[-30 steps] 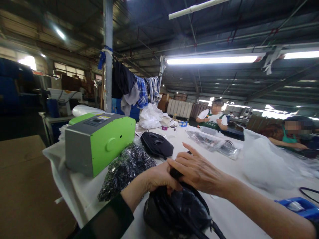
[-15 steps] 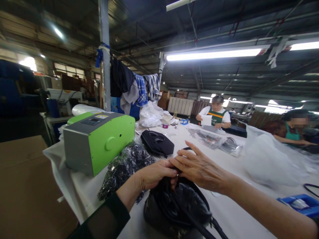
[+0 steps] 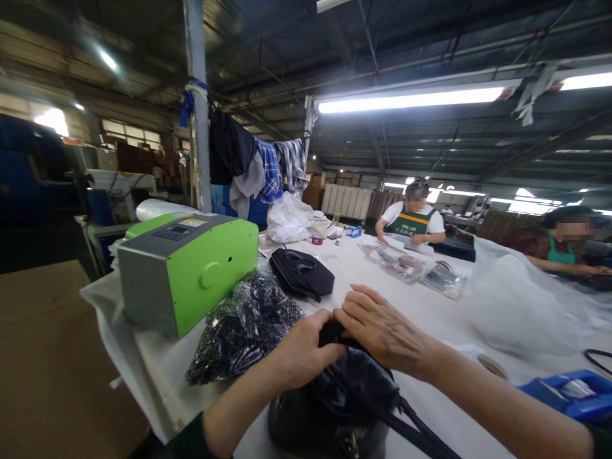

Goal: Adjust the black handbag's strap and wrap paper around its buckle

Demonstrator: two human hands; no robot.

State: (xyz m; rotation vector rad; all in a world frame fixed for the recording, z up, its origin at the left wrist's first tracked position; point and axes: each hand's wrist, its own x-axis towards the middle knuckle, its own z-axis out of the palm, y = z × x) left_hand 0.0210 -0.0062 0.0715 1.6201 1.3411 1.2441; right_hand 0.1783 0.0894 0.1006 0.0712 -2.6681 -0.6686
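A black handbag [image 3: 342, 401] with a dark strap lies on the white table [image 3: 430, 319] right in front of me. My left hand [image 3: 306, 349] grips its top edge from the left, fingers curled over the dark material. My right hand [image 3: 382, 328] presses on the same top edge from the right, fingers bent down onto it. The two hands touch each other above the bag. Beside my left hand lies a clear bag of small dark parts [image 3: 246, 325].
A green and grey machine [image 3: 189, 268] stands at the table's left end. A second black bag [image 3: 301, 273] lies beyond my hands. Clear plastic bags [image 3: 516, 306], a tape roll [image 3: 492, 364] and a blue tool [image 3: 568, 395] lie to the right. Two people work at the far side.
My right hand's fingers, spread a second ago, have curled down onto the bag's top. My left hand has closed tighter on it. The view has shifted slightly.
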